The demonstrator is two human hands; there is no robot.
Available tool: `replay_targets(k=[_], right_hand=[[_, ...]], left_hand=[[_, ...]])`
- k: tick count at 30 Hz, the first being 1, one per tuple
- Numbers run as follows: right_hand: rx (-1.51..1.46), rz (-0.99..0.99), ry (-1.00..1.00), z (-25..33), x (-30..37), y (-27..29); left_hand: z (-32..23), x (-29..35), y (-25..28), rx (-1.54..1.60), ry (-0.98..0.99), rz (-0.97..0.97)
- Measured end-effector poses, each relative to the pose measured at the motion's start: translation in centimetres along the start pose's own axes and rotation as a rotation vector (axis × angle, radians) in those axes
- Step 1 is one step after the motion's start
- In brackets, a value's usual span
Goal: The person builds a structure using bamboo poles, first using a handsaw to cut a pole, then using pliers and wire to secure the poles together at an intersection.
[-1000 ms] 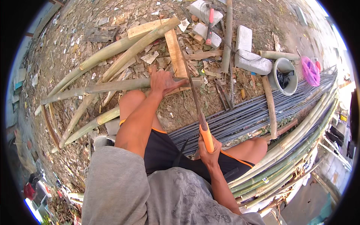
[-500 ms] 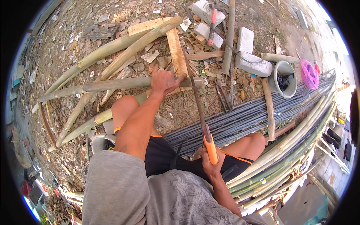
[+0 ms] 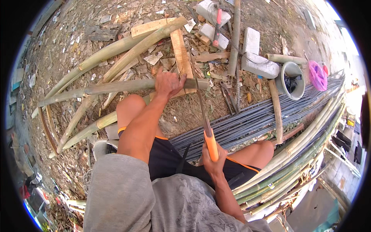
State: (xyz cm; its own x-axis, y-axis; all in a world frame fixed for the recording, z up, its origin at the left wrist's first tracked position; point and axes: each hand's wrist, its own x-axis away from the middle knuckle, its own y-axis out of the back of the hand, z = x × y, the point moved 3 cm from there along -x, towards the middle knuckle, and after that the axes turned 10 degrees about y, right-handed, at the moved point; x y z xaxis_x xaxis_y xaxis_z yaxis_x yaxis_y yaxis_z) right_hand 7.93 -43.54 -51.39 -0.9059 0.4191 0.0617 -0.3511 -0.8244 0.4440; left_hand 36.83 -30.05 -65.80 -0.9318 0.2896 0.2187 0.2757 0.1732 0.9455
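My left hand is closed over a bamboo pole, its thumb pointing toward the saw blade. The pole runs in from the left and rests on a wooden frame of squared timber. My right hand grips the orange handle of a handsaw. The long, narrow blade crosses the pole close to its right end, just right of my left thumb. I cannot tell how deep the teeth sit in the bamboo.
More bamboo poles lie across the frame. Pincers, a red-handled hammer, concrete blocks, a bucket and a pink bag are beyond. Steel rods and a bamboo stack lie to the right.
The saw and my right hand have moved forward, away from my body, and slightly left. My left hand stays on the pole.
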Motion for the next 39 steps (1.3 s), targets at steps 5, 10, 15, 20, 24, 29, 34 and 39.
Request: replay_targets(k=[5, 10, 15, 20, 24, 29, 34, 39], right_hand=[[-0.002, 0.056, -0.090, -0.1, 1.1, -0.1], [0.041, 0.038, 0.007, 1.6, 4.4, 3.7], [-0.099, -0.016, -0.075, -1.4, -4.1, -1.6], [-0.043, 0.047, -0.137, 0.0, 5.1, 2.7], [-0.040, 0.080, -0.079, 1.9, 4.6, 4.6], [-0.096, 0.026, -0.062, -0.6, -4.6, -1.6], [0.005, 0.048, -0.066, 2.4, 6.0, 4.7], [0.009, 0.062, -0.098, 3.3, 3.9, 3.7]], left_hand=[[1.3, 0.5, 0.3, -0.006, 0.042, 0.022], [0.4, 0.2, 0.2, 0.037, 0.022, -0.063], [0.0, 0.5, -0.6, 0.032, 0.007, -0.038], [1.1, 0.7, -0.1, 0.014, 0.082, 0.022], [0.4, 0.0, -0.4, 0.005, -0.027, -0.113], [0.7, -0.2, -0.1, 0.008, 0.029, 0.002], [0.9, -0.1, -0.4, 0.029, 0.028, -0.039], [0.1, -1.3, 0.6, 0.016, 0.022, -0.028]])
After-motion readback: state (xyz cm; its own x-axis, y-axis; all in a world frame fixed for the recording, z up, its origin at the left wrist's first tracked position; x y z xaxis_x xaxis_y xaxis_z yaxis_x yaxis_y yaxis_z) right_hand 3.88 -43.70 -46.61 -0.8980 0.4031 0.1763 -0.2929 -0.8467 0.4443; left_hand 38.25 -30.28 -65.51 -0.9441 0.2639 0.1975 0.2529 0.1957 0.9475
